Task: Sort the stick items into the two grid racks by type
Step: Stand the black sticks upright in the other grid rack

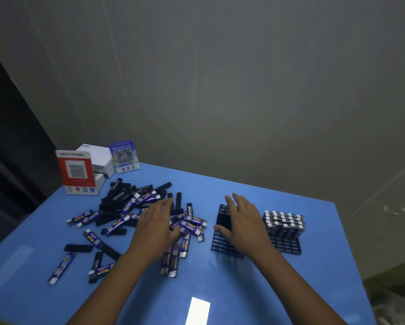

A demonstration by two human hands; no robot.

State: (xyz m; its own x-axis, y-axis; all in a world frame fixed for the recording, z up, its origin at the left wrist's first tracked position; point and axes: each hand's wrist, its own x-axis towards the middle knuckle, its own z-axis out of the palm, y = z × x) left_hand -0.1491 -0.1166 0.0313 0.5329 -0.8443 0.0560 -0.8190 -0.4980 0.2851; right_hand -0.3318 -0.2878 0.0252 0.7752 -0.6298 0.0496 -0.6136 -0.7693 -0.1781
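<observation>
Bench (243, 289): blue top, wall behind, a bright rectangle of reflected light near the front edge.
Loose pile (135, 207): black sticks and purple-labelled sticks mixed and lying flat, spread over the left half of the bench, some overlapping.
Stray purple stick (61, 268): lies alone at the near-left fringe of the pile.
Left rack (222, 245): black grid, right of the pile; black sticks (221, 216) stand upright in its far rows, near cells show open.
Right rack (288, 247): black grid just beside the left rack; silver-topped sticks (283, 222) stand upright and packed in its far rows, front row of cells open.
Left hand (155, 227): palm down over the middle of the pile, fingers spread and fairly straight, resting on or just above the sticks; contact cannot be told; nothing visibly gripped.
Right hand (243, 221): palm down over the left rack, fingers straight and apart, fingertips at the tops of the black sticks; no stick seen gripped.
Back-left corner: red QR stand (76, 172), white box (98, 158), blue QR card (124, 156), all upright, clustered behind the pile.
</observation>
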